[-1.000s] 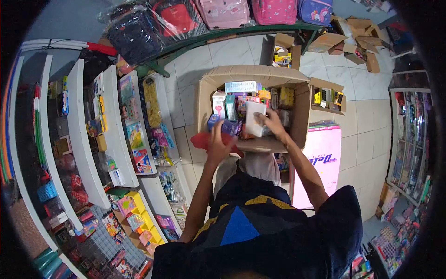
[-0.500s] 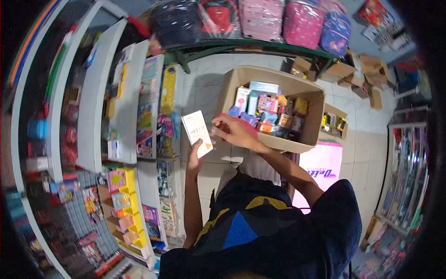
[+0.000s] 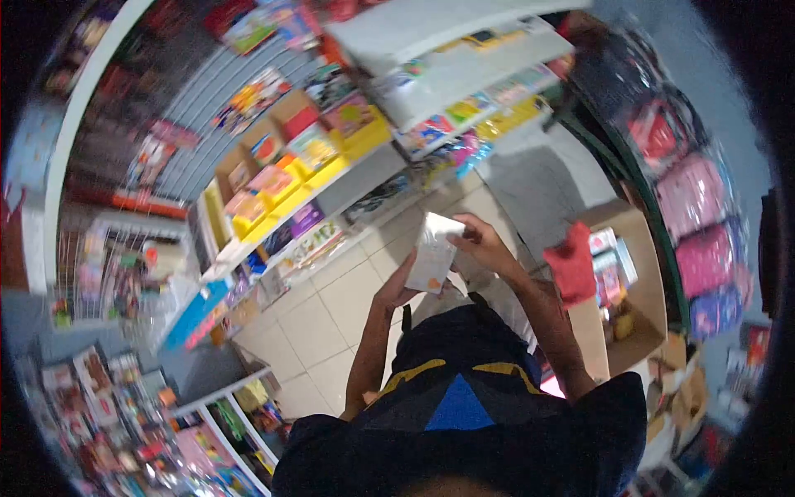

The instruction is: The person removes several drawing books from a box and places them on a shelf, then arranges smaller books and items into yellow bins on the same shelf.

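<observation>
A small white box [image 3: 432,255] with a pale print is held up in front of my chest. My left hand [image 3: 397,288] grips it from below, by its lower end. My right hand [image 3: 480,245] holds its upper right edge, fingers curled over the top. Both hands are over the tiled floor, to the left of the open cardboard box [image 3: 638,240] that holds several small packaged items. A red thing [image 3: 571,263] lies on the cardboard box's near edge.
Shelves [image 3: 348,166] packed with colourful packaged goods stand ahead and to the left. Wrapped backpacks [image 3: 696,207] hang on a rack at the right. Pale floor tiles [image 3: 331,306] lie below the hands. More racks [image 3: 108,406] fill the lower left.
My head has swung left, so the shelves now fill the view and the cardboard box sits at the right. My right hand has joined my left on the white box.
</observation>
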`<state>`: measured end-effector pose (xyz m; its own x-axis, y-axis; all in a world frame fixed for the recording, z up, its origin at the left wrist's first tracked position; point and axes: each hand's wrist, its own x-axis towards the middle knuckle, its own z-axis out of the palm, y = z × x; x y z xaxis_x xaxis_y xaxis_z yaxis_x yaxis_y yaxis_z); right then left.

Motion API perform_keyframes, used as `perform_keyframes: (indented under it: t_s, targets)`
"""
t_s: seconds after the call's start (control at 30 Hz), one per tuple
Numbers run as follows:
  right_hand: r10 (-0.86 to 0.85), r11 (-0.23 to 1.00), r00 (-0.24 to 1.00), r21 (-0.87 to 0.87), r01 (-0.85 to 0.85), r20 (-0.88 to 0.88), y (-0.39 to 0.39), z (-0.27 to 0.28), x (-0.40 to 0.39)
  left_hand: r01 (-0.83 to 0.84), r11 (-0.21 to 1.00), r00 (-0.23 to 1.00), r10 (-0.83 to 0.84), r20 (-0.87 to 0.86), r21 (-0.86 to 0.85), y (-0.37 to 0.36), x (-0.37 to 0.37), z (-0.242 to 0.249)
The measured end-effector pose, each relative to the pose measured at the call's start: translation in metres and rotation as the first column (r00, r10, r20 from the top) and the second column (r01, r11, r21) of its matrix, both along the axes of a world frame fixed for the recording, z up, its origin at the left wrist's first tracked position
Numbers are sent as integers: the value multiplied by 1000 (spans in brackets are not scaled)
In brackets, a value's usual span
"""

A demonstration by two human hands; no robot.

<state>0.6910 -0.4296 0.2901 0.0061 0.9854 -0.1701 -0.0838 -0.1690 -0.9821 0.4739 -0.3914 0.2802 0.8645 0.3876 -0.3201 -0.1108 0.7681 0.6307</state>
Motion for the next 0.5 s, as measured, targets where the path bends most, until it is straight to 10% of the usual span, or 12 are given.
perform_keyframes:
  t_s: [0.17,0.5]
  targets:
    - [153,988,988,-1,-153,-7,34,-16,-52,-354,929,934,357,3,-109,-11,-65,-23]
    - [386,917,922,-98,-386,-20,82,-22,-106,-796,534,479,843,-243,285,-20,-116,-29]
